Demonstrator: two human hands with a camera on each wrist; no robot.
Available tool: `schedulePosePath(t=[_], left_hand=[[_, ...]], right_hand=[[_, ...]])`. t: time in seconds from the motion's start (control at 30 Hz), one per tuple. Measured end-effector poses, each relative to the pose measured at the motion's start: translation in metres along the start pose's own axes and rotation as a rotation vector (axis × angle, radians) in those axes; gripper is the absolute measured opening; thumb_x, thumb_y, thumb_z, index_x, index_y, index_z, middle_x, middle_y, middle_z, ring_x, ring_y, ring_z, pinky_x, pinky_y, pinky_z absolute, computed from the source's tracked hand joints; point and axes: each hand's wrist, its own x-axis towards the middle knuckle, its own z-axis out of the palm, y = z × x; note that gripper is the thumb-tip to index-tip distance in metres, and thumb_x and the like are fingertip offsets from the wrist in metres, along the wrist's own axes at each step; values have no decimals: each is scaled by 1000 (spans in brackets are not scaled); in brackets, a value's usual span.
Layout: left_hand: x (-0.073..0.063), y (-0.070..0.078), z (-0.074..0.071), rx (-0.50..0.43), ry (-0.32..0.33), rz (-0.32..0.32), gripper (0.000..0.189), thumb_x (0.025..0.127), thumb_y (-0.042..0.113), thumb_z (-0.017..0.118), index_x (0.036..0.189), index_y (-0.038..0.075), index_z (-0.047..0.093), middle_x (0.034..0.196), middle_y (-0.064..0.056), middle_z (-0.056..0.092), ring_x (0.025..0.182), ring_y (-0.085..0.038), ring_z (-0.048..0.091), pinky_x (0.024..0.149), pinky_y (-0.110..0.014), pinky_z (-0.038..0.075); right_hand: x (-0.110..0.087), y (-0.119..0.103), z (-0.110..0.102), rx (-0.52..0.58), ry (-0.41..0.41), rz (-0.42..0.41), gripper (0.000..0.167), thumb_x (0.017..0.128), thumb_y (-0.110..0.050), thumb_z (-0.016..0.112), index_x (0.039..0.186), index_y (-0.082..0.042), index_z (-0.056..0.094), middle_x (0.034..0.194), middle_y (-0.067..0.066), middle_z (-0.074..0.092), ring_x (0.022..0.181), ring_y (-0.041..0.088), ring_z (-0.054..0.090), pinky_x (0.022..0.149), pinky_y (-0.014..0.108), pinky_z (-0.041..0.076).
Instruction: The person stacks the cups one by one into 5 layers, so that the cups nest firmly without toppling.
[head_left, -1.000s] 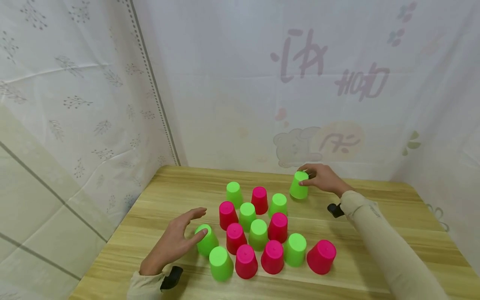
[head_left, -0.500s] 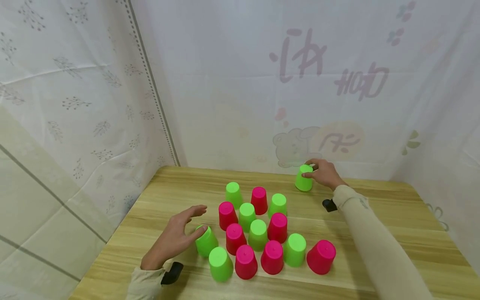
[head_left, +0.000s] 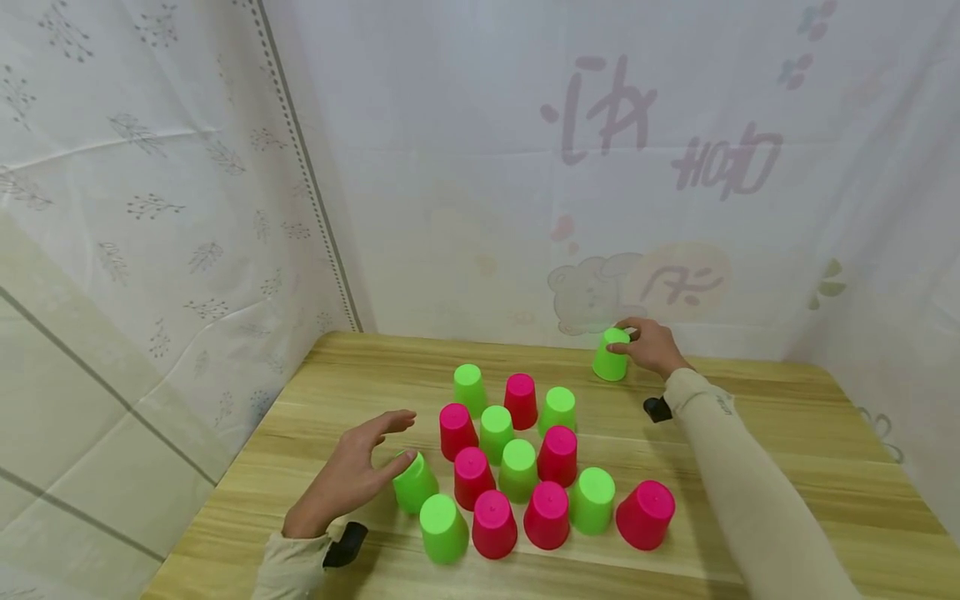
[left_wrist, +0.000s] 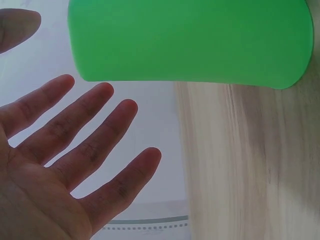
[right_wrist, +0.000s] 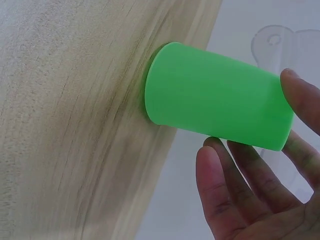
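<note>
Near the back edge of the table, my right hand (head_left: pixel 651 346) holds a green plastic cup (head_left: pixel 611 357) by its upper part. The cup is upside down, its rim at or very near the tabletop. In the right wrist view, thumb and fingers lie around the narrow end of that green cup (right_wrist: pixel 220 97). My left hand (head_left: pixel 348 475) hovers at the left of the cup group, fingers spread. Closest to it is another upturned green cup (head_left: pixel 415 485); in the left wrist view the fingers (left_wrist: pixel 95 145) stand apart from the green cup (left_wrist: pixel 190 40).
Several upturned cups stand grouped mid-table, among them a pink cup (head_left: pixel 493 525) in front and a green cup (head_left: pixel 469 390) at the back. A pink cup (head_left: pixel 646 515) sits at the group's right end. White printed cloth (head_left: pixel 465 167) hangs behind the wooden table (head_left: pixel 795 467).
My right hand has carried the green cup slightly back and to the right, then stayed nearly still over the last half second. The left hand has barely moved.
</note>
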Motion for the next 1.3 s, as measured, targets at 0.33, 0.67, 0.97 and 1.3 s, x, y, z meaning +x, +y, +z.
schedulePosePath(t=[0.33, 0.67, 0.97, 1.3], left_hand=[[8, 3, -3, -10, -28, 29, 47, 92, 21, 71, 136, 8, 58, 129, -9, 69, 120, -29, 66, 98, -54, 54], [20, 9, -8, -53, -55, 52, 45, 94, 23, 70, 135, 9, 57, 129, -7, 69, 119, -28, 66, 97, -53, 54], [45, 5, -18, -167, -135, 20, 41, 98, 23, 65, 135, 10, 57, 129, -12, 68, 118, -31, 67, 96, -51, 57], [90, 1, -24, -236, -220, -33, 44, 100, 25, 61, 139, 5, 54, 139, -18, 61, 124, -37, 63, 100, -49, 56]], right_hand=[[2, 7, 1, 3, 3, 7, 60, 94, -31, 70, 142, 0, 51, 132, 33, 59, 120, 46, 59, 87, 47, 57], [-5, 14, -1, 48, 2, 6, 74, 90, -30, 73, 147, 5, 40, 136, 36, 56, 123, 50, 57, 91, 51, 57], [-33, 21, -12, 70, 21, 10, 73, 92, -30, 72, 149, 1, 39, 139, 33, 53, 121, 50, 56, 92, 55, 55], [-75, 9, -25, 81, 31, -86, 70, 91, -31, 74, 147, -2, 43, 139, 31, 53, 118, 48, 62, 86, 52, 59]])
